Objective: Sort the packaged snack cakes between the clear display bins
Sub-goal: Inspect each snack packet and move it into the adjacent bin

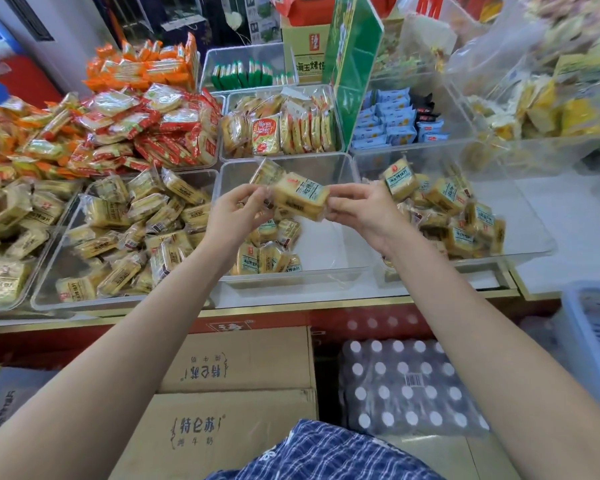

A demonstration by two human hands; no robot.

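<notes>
A yellow snack cake in clear wrap with a blue label (300,197) is held between both hands above the middle clear bin (329,271). My left hand (234,216) pinches its left end and my right hand (359,211) pinches its right end. A second wrapped cake (265,172) sticks up behind my left fingers. Several blue-label cakes (267,254) lie in the middle bin's left part. The left bin (49,292) holds many brown-label cakes (136,230). The right bin (534,249) holds several blue-label cakes (458,206).
Behind are bins of red and orange packets (146,123), yellow crackers (281,129), green packs (243,76) and blue packs (392,123). A green sign (350,60) stands upright. Below the counter sit cardboard boxes (236,362), shrink-wrapped bottles (406,386) and a blue basket (596,341).
</notes>
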